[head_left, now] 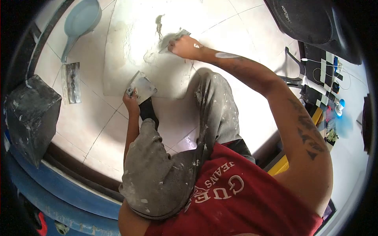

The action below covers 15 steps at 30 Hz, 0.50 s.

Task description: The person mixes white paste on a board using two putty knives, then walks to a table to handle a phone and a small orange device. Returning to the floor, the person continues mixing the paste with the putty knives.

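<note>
My right hand point(186, 47) is closed on a flat metal scraper point(183, 33), its blade against a pale panel point(114, 74) lying on the tiled floor. Whitish filler is spread in rough patches over the panel, with a darker streak point(159, 25) left of that hand. Near the panel's lower left, my left hand point(132, 98) grips a wide putty knife point(143, 87) with filler smears on its blade. Its handle is mostly hidden by my fingers. A white smear sits on my right forearm.
At upper left lies a grey-blue dipper point(80, 19), with a smeared metal blade point(72, 83) below its handle. A dark, spattered block-shaped object point(33, 114) stands at left. A black speaker point(301, 19), cables and small items are at right; something blue point(59, 190) lies behind me.
</note>
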Each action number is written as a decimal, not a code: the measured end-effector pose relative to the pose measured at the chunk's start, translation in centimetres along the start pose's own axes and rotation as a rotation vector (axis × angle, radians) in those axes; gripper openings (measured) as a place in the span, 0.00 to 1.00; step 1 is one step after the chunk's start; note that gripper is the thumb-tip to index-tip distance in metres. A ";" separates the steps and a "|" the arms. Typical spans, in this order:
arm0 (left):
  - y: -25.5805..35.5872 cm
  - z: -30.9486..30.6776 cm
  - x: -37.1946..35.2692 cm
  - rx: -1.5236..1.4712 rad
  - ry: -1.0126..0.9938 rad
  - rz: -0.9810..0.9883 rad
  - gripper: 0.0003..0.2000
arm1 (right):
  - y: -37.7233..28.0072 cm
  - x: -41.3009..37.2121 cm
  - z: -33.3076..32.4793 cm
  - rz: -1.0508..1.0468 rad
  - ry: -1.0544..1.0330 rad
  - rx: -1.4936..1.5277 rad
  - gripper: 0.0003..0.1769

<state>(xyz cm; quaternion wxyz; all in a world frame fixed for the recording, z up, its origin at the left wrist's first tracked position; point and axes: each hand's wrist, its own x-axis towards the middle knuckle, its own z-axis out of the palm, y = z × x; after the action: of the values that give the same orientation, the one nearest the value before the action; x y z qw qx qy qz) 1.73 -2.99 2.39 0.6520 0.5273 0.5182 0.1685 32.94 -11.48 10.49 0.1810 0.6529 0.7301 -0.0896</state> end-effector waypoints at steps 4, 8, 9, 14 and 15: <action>-2.1 -0.4 0.1 0.034 -0.005 0.050 0.08 | 0.4 0.0 -2.1 0.103 0.031 0.093 0.12; 0.8 0.1 -0.7 0.066 0.010 -0.003 0.09 | -1.0 -0.9 0.9 -0.046 0.319 -0.017 0.08; 1.4 0.2 -0.8 0.058 0.011 0.022 0.09 | -1.3 -0.6 0.2 -0.038 0.238 0.048 0.08; 0.1 0.2 -0.3 -0.077 -0.019 0.024 0.09 | 1.4 0.5 -3.2 0.071 0.147 0.185 0.06; -0.1 0.0 -0.2 -0.063 -0.023 0.014 0.09 | 1.7 0.5 -3.2 0.085 0.194 0.170 0.07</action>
<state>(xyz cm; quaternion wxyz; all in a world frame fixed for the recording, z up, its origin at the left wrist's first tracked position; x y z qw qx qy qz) 1.63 -3.14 2.43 0.6731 0.5121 0.5011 0.1832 34.12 -9.67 13.43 0.0570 0.7018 0.7055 -0.0799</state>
